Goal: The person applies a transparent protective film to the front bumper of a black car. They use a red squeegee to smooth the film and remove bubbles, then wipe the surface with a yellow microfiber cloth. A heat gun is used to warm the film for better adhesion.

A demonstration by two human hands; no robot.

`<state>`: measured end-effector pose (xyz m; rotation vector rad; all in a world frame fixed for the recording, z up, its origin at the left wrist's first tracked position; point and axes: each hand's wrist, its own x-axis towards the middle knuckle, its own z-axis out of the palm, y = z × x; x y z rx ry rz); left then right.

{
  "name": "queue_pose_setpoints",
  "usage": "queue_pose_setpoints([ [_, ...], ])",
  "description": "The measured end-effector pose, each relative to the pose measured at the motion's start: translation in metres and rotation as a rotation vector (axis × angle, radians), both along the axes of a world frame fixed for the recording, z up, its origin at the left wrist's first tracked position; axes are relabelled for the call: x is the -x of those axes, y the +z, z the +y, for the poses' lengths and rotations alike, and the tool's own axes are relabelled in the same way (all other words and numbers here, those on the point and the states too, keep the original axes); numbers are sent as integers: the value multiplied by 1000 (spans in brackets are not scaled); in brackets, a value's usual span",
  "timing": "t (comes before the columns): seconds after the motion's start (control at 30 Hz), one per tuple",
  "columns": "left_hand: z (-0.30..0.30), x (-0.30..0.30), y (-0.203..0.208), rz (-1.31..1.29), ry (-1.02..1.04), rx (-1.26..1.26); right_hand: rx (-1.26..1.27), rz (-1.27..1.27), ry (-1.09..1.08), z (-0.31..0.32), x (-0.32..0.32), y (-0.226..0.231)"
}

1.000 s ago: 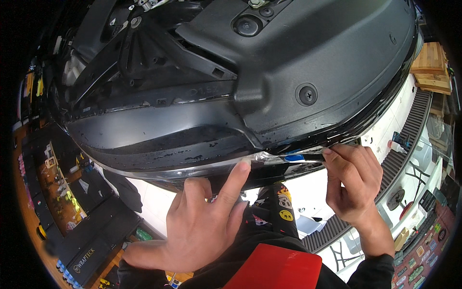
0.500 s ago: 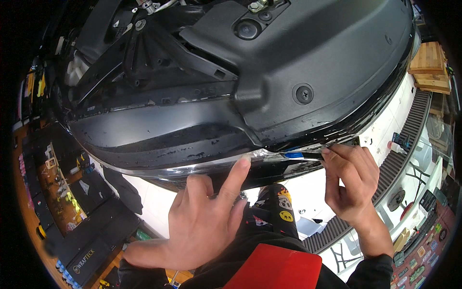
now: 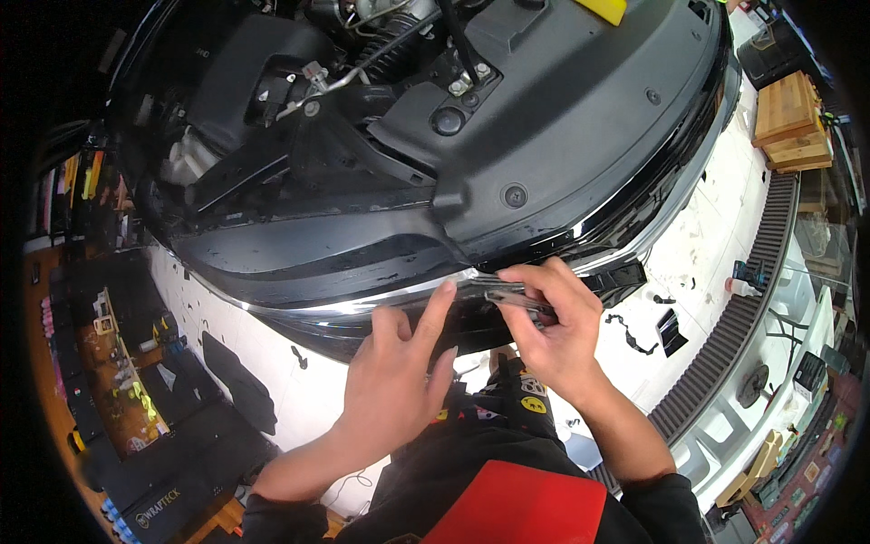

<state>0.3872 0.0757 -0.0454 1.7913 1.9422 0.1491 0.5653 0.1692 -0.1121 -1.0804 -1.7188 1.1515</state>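
The black front bumper [image 3: 308, 258] of a car curves across the view. A bright, shiny band [image 3: 362, 302] runs along its edge. My left hand [image 3: 390, 390] rests its index fingertip at that band, near the corner beside the dark cover. Its thumb stands apart, the other fingers are bent, and nothing is in it. Just right of that fingertip, my right hand [image 3: 566, 326] pinches a thin dark tool [image 3: 507, 297] with a greyish end close to the bumper edge. The fingers partly hide the tool, so its exact kind is unclear.
The dark plastic engine cover [image 3: 562, 118] lies beyond my hands, with exposed engine parts [image 3: 390, 45] behind. Black pieces [image 3: 671, 334] lie on the white floor. Wooden boxes [image 3: 787, 113] stand at right, a black case [image 3: 172, 471] at lower left.
My view has shifted back, showing more of the engine bay. My right hand has come leftward, closer to my left fingertip, and turned the tool; its blue part no longer shows.
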Motion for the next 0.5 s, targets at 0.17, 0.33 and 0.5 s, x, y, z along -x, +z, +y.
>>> queue_pose_setpoints([
  [0.17,-2,-2,4,-53,28,-9,-47,-12,-34,2,15,8],
  [0.33,-3,0,4,-78,-10,-37,-59,-149,10,7,14,17],
  [0.5,-5,1,0,-116,-6,-80,-32,-287,43,12,16,30],
])
